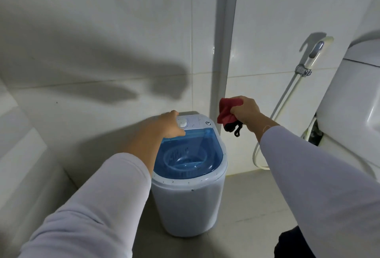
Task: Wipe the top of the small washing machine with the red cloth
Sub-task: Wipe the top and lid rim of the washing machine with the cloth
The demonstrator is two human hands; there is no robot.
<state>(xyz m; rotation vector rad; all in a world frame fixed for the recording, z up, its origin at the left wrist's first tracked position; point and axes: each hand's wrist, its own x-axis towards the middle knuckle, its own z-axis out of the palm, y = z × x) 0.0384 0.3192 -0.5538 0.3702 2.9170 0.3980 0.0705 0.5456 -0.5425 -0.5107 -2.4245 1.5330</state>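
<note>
Bunching red cloth [227, 110] inside right hand [245, 113].

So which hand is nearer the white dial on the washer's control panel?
Left. The left hand rests at the white dial, partly covering it. The right hand holds the red cloth off to the washer's right, above it.

White-tiled bathroom corner with a toilet and a spray hose.

A toilet [349, 101] stands at the right edge, with a bidet sprayer [314, 54] clipped to the tiled wall [102, 31] beside it, its hose [281, 101] trailing down to the grey floor [242, 206]. A white pipe [225, 31] runs up the wall.
</note>
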